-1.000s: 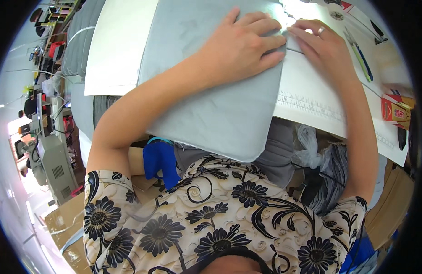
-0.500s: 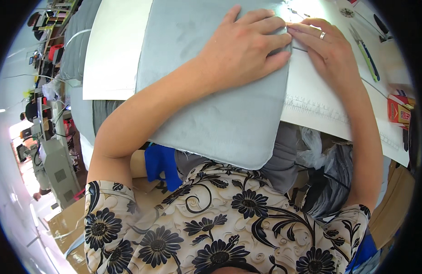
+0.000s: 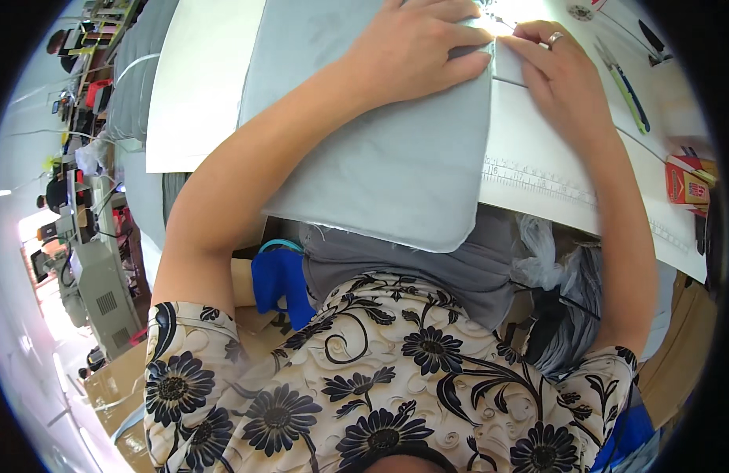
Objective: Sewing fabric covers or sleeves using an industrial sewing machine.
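Observation:
A grey cloth panel (image 3: 380, 173) with rounded near corners lies across the white work surface and hangs over its near edge. Spread flat on its far part is my left hand (image 3: 419, 51), fingers apart, with the fingertips cut off at the top of the picture. My right hand (image 3: 565, 75) is just to the right of the panel. Its index finger reaches to the panel's right edge, the thumb is held apart, and the other fingers are bent. Strong light washes out small metal parts (image 3: 490, 11) between the two hands, beside the panel's edge.
Thread snips (image 3: 628, 91) with green and blue handles lie at the right. A printed ruler scale (image 3: 538, 180) runs along the near edge. Further right stands a red-and-yellow box (image 3: 686, 185). Grey cloth stacks (image 3: 136, 98) are at the left; a white sheet (image 3: 199, 87) lies beside the panel.
The grey panel has slid away from me, its near edge now further from my body. My left hand has moved away with it; the right hand has shifted slightly away and left.

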`<state>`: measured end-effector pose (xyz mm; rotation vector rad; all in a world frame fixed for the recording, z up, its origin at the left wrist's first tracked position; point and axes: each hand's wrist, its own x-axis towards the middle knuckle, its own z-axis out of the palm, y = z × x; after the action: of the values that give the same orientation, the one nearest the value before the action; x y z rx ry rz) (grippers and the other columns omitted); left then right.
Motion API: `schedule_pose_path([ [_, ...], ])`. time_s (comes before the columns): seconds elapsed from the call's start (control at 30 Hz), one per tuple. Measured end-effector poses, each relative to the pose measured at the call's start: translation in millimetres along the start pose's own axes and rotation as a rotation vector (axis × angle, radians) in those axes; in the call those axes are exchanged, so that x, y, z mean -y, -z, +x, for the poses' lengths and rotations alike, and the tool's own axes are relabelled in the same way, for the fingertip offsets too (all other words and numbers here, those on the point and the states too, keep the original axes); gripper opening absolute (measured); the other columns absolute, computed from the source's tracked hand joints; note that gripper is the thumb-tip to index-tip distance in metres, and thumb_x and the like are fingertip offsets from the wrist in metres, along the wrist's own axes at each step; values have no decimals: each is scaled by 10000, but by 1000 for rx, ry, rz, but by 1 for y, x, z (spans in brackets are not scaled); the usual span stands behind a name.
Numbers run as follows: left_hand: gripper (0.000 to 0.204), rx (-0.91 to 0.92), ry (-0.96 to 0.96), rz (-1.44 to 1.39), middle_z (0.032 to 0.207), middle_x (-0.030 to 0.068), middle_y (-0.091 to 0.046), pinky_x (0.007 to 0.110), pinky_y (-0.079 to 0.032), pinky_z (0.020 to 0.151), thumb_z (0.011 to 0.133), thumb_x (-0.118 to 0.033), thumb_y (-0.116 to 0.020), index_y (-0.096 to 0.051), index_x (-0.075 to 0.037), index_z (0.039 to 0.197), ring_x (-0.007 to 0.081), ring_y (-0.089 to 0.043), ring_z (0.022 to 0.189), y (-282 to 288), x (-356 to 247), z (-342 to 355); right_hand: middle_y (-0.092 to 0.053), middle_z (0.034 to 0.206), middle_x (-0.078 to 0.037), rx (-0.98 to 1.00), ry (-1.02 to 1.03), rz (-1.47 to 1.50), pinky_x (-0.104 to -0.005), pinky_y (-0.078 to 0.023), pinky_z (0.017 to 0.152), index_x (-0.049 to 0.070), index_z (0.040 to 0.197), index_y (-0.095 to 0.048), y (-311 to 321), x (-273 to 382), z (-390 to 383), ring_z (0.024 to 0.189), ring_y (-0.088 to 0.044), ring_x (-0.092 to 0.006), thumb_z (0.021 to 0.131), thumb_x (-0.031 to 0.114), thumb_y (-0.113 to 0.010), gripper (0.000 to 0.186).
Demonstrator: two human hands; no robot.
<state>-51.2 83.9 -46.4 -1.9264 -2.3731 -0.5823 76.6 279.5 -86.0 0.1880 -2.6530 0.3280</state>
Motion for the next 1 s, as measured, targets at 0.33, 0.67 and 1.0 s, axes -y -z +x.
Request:
schedule_pose_path([
  [0.33, 410, -44, 80, -46, 1301, 190, -571, 592, -327, 1081, 923, -310, -576, -590, -20, 1213, 324, -482, 1296, 3, 2, -4, -675, 1171, -51, -4, 230, 36, -358, -498, 931, 52, 1123, -683, 13, 17, 8, 1099, -609, -268, 799, -37, -604, 345],
  [0.67, 340, -47, -23, -67, 1185, 188, -642, 552, -395, 1049, 915, -258, -604, -618, 15, 1117, 333, -566, 1209, 4, 5, -15, -692, 1038, -41, -65, 231, -155, -368, -492, 911, 123, 1087, -717, 4, 18, 3, 1012, -618, -245, 799, 68, -627, 306],
  [1.0, 276, -110, -82, -154, 1117, 211, -657, 557, -441, 976, 895, -202, -624, -617, 29, 1046, 369, -594, 1133, 0, 19, 11, -675, 1044, -16, -124, 105, -283, -355, -485, 856, 95, 1030, -705, -6, 20, 10, 986, -614, -193, 777, 33, -608, 278],
])
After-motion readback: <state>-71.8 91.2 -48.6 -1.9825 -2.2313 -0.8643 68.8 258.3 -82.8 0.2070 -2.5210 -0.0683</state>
